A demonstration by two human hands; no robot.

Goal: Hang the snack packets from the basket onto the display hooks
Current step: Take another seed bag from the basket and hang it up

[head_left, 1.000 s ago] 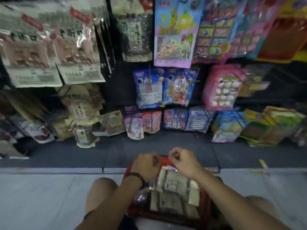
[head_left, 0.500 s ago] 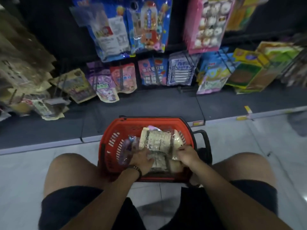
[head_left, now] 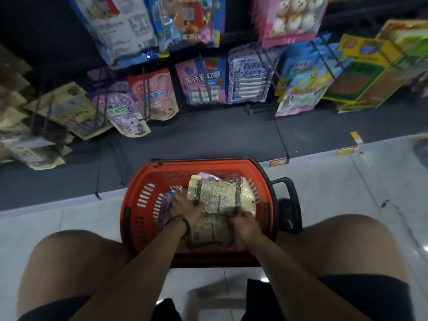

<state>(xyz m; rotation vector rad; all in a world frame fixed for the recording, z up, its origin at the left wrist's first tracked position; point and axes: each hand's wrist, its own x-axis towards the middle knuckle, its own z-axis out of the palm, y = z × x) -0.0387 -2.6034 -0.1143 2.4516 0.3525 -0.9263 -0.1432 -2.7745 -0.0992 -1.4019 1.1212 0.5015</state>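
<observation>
To your far left, tan kraft packets (head_left: 69, 107) are hanging in a crowded bunch on the dark rack. Just right of them, a purple packet (head_left: 126, 117) and a pink packet (head_left: 159, 96) are dangling from the display hooks (head_left: 145, 93), whose black wire is crossing their fronts. Lower down, between your bare knees, the red basket (head_left: 139, 218) is sitting on the pale tile floor, close to the foot of the rack. Your left hand (head_left: 185, 209), wearing a dark wristband (head_left: 183, 222), is lying inside it with fingers spread flat, pressing on a purple bag (head_left: 165, 202) and the left edge of the cream snack packets (head_left: 217, 195), clasping nothing. Those packets are lying stacked in the middle of the basket. Your right hand (head_left: 246, 222) is curling its fingers over their right edge, gripping them. Further right, the basket's black handle (head_left: 284, 188) is sticking out, and above it yellow and green packs (head_left: 361, 75) are showing on the rack.
</observation>
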